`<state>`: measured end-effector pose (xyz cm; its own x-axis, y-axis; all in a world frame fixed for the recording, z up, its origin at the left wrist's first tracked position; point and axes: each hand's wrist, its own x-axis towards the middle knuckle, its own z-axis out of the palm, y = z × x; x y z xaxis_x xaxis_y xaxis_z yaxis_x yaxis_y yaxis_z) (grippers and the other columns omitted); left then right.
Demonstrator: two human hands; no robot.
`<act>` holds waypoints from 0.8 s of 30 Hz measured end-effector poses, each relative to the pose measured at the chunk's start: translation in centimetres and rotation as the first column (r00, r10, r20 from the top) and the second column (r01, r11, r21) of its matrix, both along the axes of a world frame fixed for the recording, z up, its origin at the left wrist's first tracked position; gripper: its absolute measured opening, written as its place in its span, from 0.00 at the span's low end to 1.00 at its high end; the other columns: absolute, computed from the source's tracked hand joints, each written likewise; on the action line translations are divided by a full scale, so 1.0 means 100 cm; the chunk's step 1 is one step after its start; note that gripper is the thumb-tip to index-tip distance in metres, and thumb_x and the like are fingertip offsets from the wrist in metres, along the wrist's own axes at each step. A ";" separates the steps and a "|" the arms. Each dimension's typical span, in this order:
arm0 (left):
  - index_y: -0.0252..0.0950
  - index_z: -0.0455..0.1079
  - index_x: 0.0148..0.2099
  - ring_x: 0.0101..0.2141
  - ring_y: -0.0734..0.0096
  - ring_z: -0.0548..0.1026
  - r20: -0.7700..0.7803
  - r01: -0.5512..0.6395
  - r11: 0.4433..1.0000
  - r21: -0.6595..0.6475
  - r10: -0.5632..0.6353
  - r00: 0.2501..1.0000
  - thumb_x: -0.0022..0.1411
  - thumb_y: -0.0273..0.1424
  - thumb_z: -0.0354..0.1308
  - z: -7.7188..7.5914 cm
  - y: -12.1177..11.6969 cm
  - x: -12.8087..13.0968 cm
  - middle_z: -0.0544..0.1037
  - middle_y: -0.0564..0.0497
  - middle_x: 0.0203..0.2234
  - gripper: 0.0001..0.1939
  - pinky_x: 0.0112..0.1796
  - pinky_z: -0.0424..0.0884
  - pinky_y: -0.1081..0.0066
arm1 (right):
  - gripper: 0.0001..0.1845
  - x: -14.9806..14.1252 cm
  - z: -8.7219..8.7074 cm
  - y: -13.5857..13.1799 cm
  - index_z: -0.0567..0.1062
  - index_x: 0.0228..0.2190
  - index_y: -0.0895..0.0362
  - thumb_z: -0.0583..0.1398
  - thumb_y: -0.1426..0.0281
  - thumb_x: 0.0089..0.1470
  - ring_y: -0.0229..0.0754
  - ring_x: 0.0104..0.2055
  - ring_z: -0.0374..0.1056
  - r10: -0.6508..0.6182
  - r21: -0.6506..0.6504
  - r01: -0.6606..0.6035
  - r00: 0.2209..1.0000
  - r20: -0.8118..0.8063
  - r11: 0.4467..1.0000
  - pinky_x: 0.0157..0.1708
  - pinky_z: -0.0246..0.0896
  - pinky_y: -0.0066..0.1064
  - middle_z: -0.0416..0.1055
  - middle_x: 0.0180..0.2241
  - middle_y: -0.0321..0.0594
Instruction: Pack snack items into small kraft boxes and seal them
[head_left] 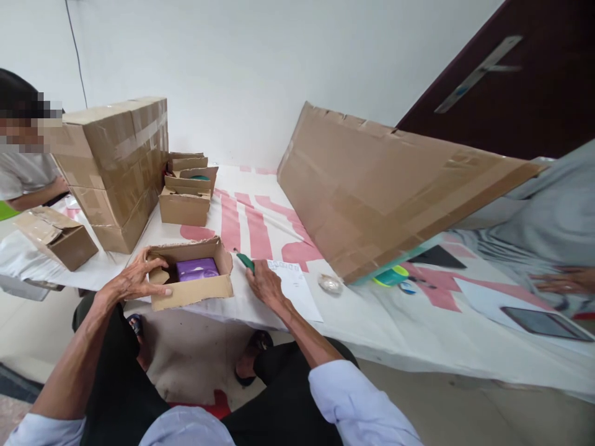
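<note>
At the table's front edge is an open cardboard box [195,292] with ragged upper edges. Inside it lies a shiny purple packet [198,268]. My left hand [134,279] grips the box's left end, thumb over the front wall and fingers over the rim. Just right of the box, my right hand [266,282] is closed around a green utility knife [245,261], its tip pointing up and left. The knife and box are apart. Partly under my right hand lies a white sheet of paper [300,291] with writing on it.
Taped cartons [118,167] are stacked at the left, beside a small box [58,238] and a row of open boxes [185,207]. A large cardboard panel [381,192] leans on the right. Past it are a tablet [548,323] and a person's hand [564,280]. Another person sits far left.
</note>
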<state>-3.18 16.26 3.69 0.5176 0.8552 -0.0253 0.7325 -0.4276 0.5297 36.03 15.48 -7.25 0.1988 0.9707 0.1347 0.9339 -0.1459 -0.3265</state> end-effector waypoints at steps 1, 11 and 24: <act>0.52 0.74 0.61 0.61 0.48 0.70 0.010 -0.002 1.000 0.002 0.002 1.000 0.55 0.58 0.68 -0.001 0.000 0.000 0.66 0.45 0.61 0.34 0.64 0.68 0.50 | 0.17 0.002 0.006 0.000 0.75 0.46 0.59 0.51 0.64 0.68 0.49 0.41 0.71 -0.036 0.102 0.046 0.995 -0.097 0.994 0.39 0.63 0.36 0.76 0.44 0.50; 0.48 0.78 0.48 0.54 0.52 0.73 0.056 0.014 0.999 0.035 -0.016 0.998 0.54 0.55 0.70 -0.001 -0.003 0.004 0.67 0.46 0.56 0.25 0.58 0.73 0.51 | 0.19 -0.023 0.114 -0.036 0.82 0.42 0.55 0.62 0.54 0.60 0.45 0.37 0.73 0.503 0.381 -0.336 0.668 -0.548 0.861 0.38 0.68 0.33 0.80 0.36 0.39; 0.45 0.65 0.56 0.73 0.37 0.52 0.454 -0.027 1.000 0.004 0.022 0.891 0.42 0.53 0.79 -0.026 -0.026 -0.012 0.53 0.37 0.73 0.44 0.60 0.72 0.45 | 0.19 -0.025 0.110 -0.020 0.81 0.41 0.55 0.58 0.55 0.65 0.45 0.35 0.71 0.434 0.487 -0.235 0.829 -0.351 0.841 0.38 0.65 0.34 0.80 0.35 0.41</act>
<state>-4.37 13.69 1.07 0.4492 0.8669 0.2160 0.4235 -0.4195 0.8029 33.53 13.47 3.75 0.0054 0.8599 0.5105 0.6433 0.3878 -0.6601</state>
